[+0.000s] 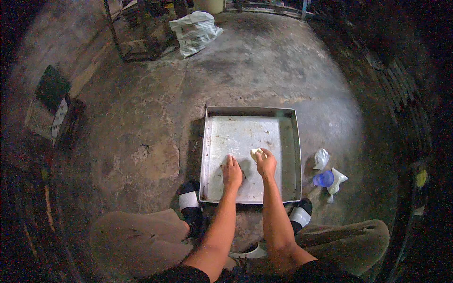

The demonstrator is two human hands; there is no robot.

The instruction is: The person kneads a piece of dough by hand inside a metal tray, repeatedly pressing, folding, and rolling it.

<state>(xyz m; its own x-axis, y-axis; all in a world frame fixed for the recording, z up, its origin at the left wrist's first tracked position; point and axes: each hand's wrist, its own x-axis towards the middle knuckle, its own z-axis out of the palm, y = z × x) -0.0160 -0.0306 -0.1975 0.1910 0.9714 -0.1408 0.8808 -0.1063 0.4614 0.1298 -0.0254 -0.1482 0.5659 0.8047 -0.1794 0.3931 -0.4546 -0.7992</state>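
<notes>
A square, shallow metal tray [292, 188] with upright sides lies on the floor between my feet. Its silvery bottom is dotted with brown specks and stains. My right hand [267, 166] is closed round a small pale cream lump [256, 153] just over the tray's middle; whether it is soft or firm I cannot tell. Beside it, my left hand [232, 173] has its fingers stretched forward over the tray bottom and seems to touch it, with nothing visible in it.
Right of the tray stand a blue plastic cup [323, 178] and small knotted plastic bags, one white [322, 159] and one pale [337, 180]. A white sack [195, 33] sits far back beside a dark metal frame [137, 52]. A green-and-white box [52, 101] is at the left.
</notes>
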